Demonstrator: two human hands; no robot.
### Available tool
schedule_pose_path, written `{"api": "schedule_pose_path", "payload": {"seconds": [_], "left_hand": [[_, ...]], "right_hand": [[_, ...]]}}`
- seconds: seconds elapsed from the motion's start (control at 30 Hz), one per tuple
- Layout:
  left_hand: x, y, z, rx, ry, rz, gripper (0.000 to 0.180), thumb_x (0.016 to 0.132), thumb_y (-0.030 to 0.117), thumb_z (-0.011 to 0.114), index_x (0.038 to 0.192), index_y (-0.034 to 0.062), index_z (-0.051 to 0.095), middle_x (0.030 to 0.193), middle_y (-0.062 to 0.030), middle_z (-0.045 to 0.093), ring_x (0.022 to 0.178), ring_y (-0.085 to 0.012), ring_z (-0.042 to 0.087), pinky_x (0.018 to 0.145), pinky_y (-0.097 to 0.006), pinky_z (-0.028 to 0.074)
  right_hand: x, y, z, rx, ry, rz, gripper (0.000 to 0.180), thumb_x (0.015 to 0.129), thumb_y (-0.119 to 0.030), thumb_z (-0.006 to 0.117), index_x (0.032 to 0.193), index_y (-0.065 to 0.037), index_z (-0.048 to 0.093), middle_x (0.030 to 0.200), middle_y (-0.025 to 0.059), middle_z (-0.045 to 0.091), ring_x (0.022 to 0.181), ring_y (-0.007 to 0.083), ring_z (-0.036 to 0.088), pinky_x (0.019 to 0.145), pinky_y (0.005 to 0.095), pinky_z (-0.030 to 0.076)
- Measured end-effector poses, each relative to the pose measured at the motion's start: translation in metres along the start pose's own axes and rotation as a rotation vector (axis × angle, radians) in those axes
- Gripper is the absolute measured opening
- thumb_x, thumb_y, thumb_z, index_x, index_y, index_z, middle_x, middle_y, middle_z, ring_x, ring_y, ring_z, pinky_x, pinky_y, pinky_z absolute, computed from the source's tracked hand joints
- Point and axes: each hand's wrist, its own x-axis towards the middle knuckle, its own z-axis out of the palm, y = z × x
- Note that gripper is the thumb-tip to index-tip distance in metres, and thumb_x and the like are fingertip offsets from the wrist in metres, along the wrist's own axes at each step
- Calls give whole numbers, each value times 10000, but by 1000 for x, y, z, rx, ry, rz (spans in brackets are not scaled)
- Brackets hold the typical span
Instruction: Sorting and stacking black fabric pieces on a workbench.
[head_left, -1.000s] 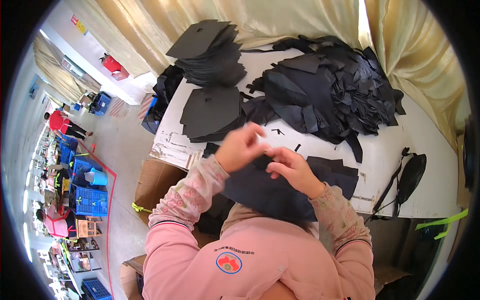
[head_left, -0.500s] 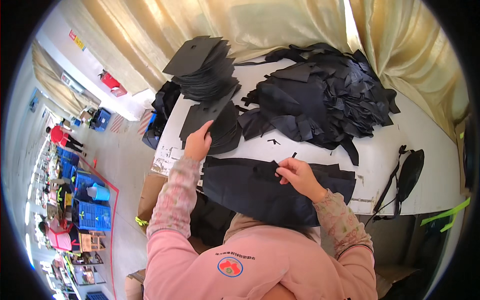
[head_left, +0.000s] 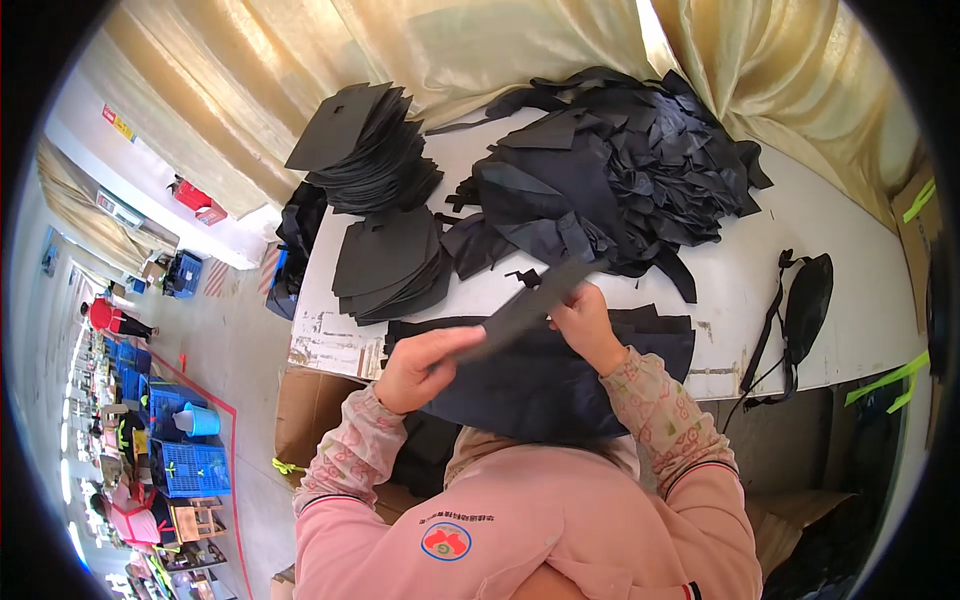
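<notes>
Black panel held, cardboard box, blue crates

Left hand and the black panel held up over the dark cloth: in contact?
Touching. The head view shows the left hand's fingertips overlapping the near-left end of the black panel, no gap between.

A white table with a scuffed, chipped near-left edge carries a tall stack of dark sheets at its far left and a lower stack just nearer. A wide heap of black fabric pieces covers the far middle, and a black pouch with straps lies to the right. Along the near edge spreads black cloth, seemingly overhanging it, though partly hidden.
</notes>
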Motion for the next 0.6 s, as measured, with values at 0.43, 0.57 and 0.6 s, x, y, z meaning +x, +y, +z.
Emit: {"api": "schedule_pose_path", "payload": {"seconds": [0.43,0.57,0.6], "left_hand": [[48,-10,45,211,224,150,250,766,48,751,978,38,620,923,-92,596,787,-243,617,690,-349,489],[50,-4,42,355,213,258,203,740,-8,735,901,34,618,864,-99,610,726,-271,612,640,-347,486],[48,-4,39,272,188,224,187,755,-14,728,897,32,618,859,-95,610,725,-247,616,646,-332,488]], "right_hand": [[-13,-47,-18,442,-640,358,290,1024,-260,486,1117,-26,629,1023,1,617,964,97,562,847,269,472],[-6,-58,-32,166,-855,282,317,956,-203,570,1199,0,587,1017,29,634,937,112,576,827,280,485],[-3,-59,-35,-47,-928,167,369,920,-171,617,1236,13,565,1011,42,641,926,120,583,816,281,491]]}}
